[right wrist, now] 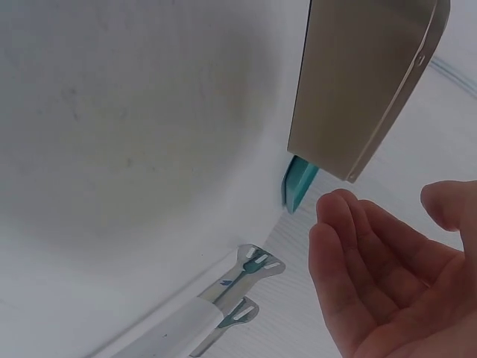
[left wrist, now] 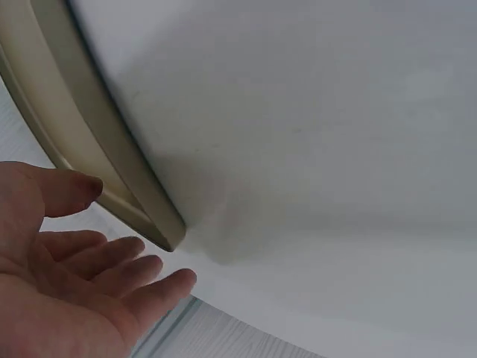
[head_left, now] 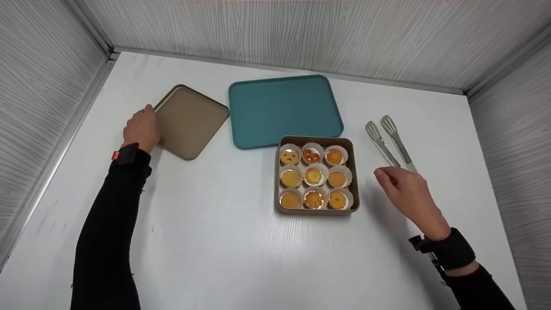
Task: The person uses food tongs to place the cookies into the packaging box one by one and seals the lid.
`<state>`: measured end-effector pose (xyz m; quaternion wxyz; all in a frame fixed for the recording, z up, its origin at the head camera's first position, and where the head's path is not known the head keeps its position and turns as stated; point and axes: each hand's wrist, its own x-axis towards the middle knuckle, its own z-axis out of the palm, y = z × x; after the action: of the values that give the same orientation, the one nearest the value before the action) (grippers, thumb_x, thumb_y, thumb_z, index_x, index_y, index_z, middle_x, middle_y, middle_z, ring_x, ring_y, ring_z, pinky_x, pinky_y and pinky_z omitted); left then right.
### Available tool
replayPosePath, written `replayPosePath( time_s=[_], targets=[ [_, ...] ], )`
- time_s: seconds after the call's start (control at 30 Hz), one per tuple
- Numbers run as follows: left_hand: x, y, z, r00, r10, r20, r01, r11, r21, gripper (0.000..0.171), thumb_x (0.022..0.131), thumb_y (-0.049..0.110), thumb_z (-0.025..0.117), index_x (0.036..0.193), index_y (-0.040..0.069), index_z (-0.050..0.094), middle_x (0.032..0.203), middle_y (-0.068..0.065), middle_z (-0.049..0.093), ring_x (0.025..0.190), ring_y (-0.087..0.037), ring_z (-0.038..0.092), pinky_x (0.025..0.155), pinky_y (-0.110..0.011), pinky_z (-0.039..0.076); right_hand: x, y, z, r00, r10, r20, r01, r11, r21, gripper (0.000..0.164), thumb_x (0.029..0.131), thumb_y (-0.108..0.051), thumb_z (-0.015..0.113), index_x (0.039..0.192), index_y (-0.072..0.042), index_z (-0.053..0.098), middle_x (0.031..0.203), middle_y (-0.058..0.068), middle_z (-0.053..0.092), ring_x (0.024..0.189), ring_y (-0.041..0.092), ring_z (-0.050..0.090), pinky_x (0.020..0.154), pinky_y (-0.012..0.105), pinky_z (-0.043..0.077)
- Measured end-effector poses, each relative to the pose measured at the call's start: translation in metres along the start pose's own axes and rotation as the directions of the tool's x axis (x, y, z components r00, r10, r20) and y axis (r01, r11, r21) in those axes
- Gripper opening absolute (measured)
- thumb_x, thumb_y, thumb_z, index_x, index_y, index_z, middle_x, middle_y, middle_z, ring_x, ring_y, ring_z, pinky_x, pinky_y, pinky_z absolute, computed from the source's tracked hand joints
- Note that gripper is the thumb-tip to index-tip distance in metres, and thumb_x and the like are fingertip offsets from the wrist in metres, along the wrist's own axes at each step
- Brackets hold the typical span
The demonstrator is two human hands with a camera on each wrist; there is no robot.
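Observation:
A gold-brown square lid [head_left: 193, 122] lies turned cornerwise on the left of the table. Right at its left corner is my left hand [head_left: 143, 129], fingers spread and relaxed. The left wrist view shows the thumb overlapping the lid's rim [left wrist: 123, 142], the other fingers loosely bent beside it. Small round pastries [head_left: 313, 175] in paper cups fill a matching square tin [head_left: 318, 212] in three rows. To the tin's right hovers my right hand [head_left: 407, 191], loosely curled and holding nothing. Slotted metal tongs [head_left: 391, 140] lie just beyond it, their handle end partly hidden by the hand.
A flat teal tray [head_left: 284, 110] lies at the back middle, its front edge close against the tin and its left edge near the lid's corner. Grey wood-grain panels [head_left: 275, 34] wall the white table [head_left: 215, 258] at the back and sides.

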<state>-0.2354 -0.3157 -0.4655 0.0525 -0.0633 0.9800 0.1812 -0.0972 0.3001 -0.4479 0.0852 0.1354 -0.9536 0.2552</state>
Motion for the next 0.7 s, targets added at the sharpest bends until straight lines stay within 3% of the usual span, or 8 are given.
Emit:
replayPosePath(
  time_s=[0.13,0.3,0.4,0.53,0.7],
  targets=[
    [-0.004,-0.002,0.007,0.996,0.041,-0.081,-0.038,0.999,0.038,0.025,0.098,-0.010,0.043,0.120,-0.021,0.050,0.113,-0.044,0.053,0.107,-0.061,0.054,0.084,-0.070,0.049,-0.001,0.001,0.000,1.000,0.000,0.004,0.000,1.000,-0.005,0.027,0.107,-0.021,0.060,0.111,-0.001,0.078,0.086,0.006,0.072,0.072,0.017,0.057,0.064,0.030,0.047],
    [-0.008,-0.005,0.009,0.986,0.068,-0.149,-0.058,0.996,0.069,0.012,0.096,-0.013,0.044,0.103,-0.018,0.052,0.100,-0.040,0.053,0.095,-0.058,0.056,0.074,-0.069,0.051,-0.001,0.000,0.000,1.000,0.002,0.013,-0.002,1.000,-0.005,0.029,0.107,-0.023,0.060,0.111,-0.001,0.078,0.086,0.005,0.071,0.073,0.017,0.057,0.064,0.032,0.048],
    [-0.009,-0.008,0.007,0.990,0.068,-0.127,-0.059,0.996,0.074,0.013,0.096,-0.012,0.043,0.099,-0.018,0.055,0.097,-0.041,0.054,0.094,-0.059,0.057,0.073,-0.069,0.051,-0.001,0.000,0.000,1.000,0.004,0.012,-0.004,1.000,-0.002,0.028,0.107,-0.022,0.060,0.112,-0.001,0.078,0.089,0.006,0.073,0.075,0.018,0.060,0.067,0.035,0.050],
    [-0.011,-0.011,0.003,0.998,0.045,-0.050,-0.042,0.997,0.064,0.017,0.094,-0.010,0.042,0.097,-0.018,0.058,0.098,-0.041,0.054,0.095,-0.060,0.058,0.074,-0.069,0.052,-0.001,0.000,0.000,1.000,-0.001,0.006,0.001,1.000,0.002,0.026,0.107,-0.020,0.060,0.112,-0.002,0.079,0.091,0.006,0.074,0.078,0.017,0.062,0.071,0.038,0.051],
    [-0.014,-0.010,-0.008,1.000,-0.002,0.024,0.002,1.000,0.010,0.021,0.093,-0.006,0.040,0.103,-0.019,0.053,0.106,-0.043,0.051,0.099,-0.060,0.055,0.077,-0.069,0.050,-0.001,0.001,-0.001,1.000,-0.005,-0.001,0.005,1.000,0.009,0.026,0.106,-0.019,0.061,0.111,-0.002,0.079,0.089,0.006,0.074,0.076,0.016,0.061,0.069,0.034,0.050]
  ],
)
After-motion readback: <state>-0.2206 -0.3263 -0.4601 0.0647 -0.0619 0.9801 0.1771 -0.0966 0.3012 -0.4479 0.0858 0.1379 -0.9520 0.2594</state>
